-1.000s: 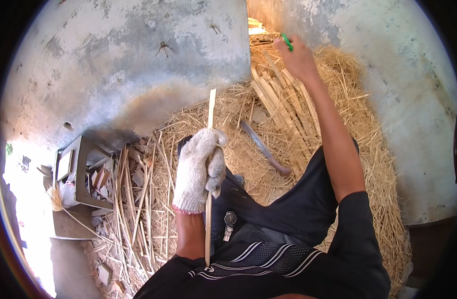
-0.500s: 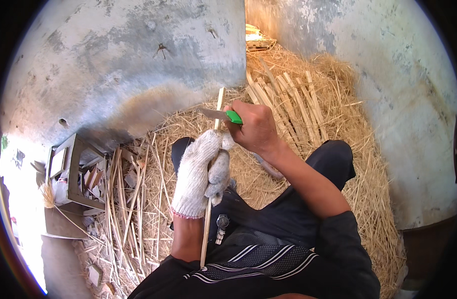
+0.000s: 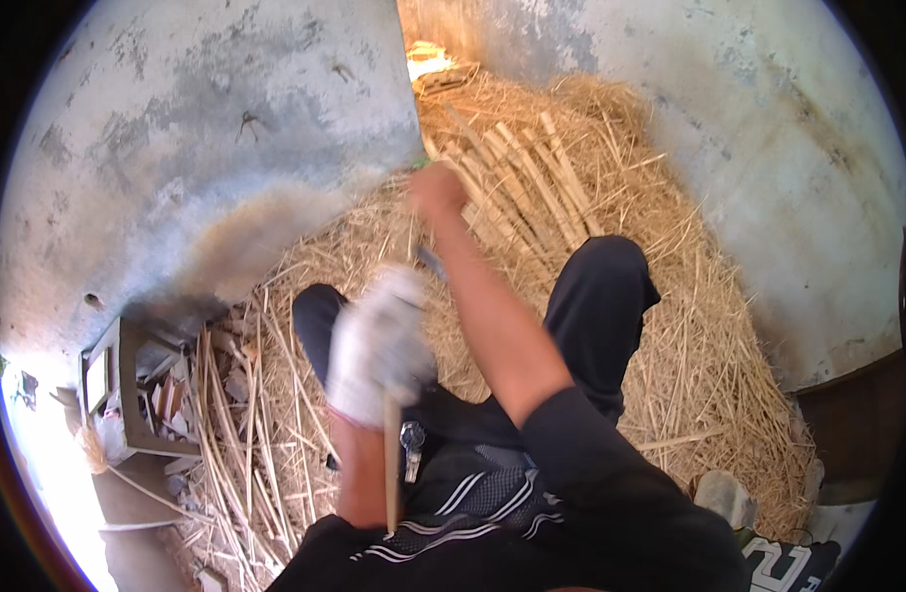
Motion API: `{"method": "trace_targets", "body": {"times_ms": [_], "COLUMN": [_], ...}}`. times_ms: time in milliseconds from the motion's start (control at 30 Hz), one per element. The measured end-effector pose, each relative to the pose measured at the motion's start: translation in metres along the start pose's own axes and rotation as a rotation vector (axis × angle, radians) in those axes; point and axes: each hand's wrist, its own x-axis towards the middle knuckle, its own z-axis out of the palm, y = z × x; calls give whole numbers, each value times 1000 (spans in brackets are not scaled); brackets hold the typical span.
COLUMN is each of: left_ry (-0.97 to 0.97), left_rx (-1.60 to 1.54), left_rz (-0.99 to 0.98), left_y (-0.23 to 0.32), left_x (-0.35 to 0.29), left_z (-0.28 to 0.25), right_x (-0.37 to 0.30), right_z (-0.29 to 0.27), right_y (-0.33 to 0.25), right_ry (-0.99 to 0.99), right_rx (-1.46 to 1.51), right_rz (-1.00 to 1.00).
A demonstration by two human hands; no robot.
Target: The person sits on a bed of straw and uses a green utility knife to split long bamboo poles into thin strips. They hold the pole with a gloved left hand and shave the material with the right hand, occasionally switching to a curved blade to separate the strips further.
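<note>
Glove of white knit (image 3: 366,360) is covering left hand (image 3: 386,331), fingers gripping narrow, pale wooden strip (image 3: 392,464); bare right hand (image 3: 436,189) is hovering beyond, blurred—cannot tell its finger state.

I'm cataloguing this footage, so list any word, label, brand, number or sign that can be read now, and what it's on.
Dark item at lower right: large white printed characters, running toward the picture's dark rim; I don't copy out printed text.
Watch: dial too small to read.
Black shirt: white stripes, no lettering I can make out.
Nothing else legible.
</note>
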Motion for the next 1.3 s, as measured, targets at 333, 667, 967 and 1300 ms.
{"method": "trace_targets", "body": {"times_ms": [333, 667, 967, 1300], "left_ry": [257, 261, 251, 92], "left_rx": [635, 643, 642, 456], "left_rz": [490, 481, 450, 300], "left_y": [34, 1, -3, -2], "left_x": [-15, -32, -12, -21], "left_z": [33, 41, 18, 4], "right_x": [19, -97, -68, 12], "right_z": [-170, -139, -92, -72], "right_y": [-30, -19, -8, 79], "right_ry": [18, 11, 134, -207], "right_rx": [477, 548, 197, -23], "right_rz": [-380, -1091, -882, -17]}}
